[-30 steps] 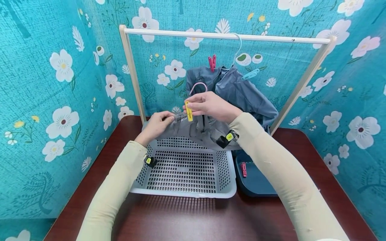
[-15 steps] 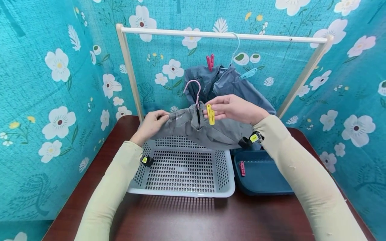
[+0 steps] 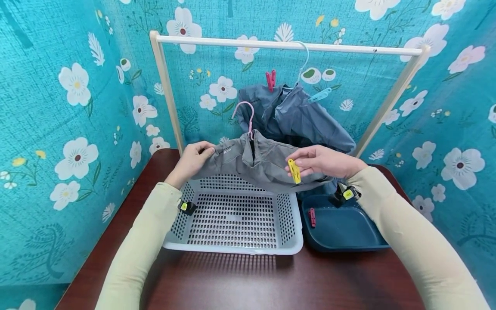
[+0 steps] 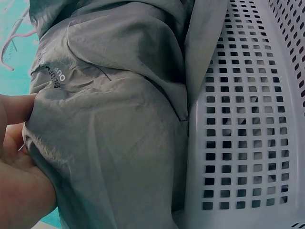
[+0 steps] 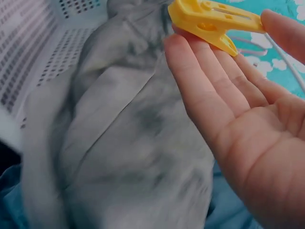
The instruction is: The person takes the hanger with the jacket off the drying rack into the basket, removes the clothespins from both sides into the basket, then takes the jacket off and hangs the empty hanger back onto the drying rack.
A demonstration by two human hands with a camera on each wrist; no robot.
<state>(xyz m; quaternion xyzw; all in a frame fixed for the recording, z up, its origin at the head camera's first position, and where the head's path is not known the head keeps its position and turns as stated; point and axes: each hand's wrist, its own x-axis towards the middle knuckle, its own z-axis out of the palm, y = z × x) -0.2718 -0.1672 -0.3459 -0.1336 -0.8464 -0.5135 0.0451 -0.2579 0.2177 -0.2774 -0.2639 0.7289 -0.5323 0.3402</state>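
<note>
A grey garment [image 3: 232, 161] with a zip collar hangs on a pink hanger [image 3: 252, 116], whose hook stands up from the collar. My left hand [image 3: 192, 161] pinches the garment's left shoulder; the left wrist view shows thumb and fingers on the grey cloth [image 4: 114, 133]. In my right hand [image 3: 325, 161], a yellow clothespin [image 3: 294, 171] is pinched between thumb and fingertips, in front of the garment's right shoulder. The right wrist view shows the yellow clothespin [image 5: 214, 21] apart from the cloth, the palm turned up beside it.
A blue garment [image 3: 310, 116] with red and light blue clothespins hangs from the white rail [image 3: 271, 44] behind. Below stand a perforated grey basket [image 3: 232, 249] and a dark blue bin [image 3: 348, 247] holding a red clothespin [image 3: 312, 217], both on a dark wooden table [image 3: 232, 284].
My right hand has moved right and down along the garment with the yellow clothespin, uncovering the collar and the pink hook. My left hand keeps its pinch and has barely shifted.
</note>
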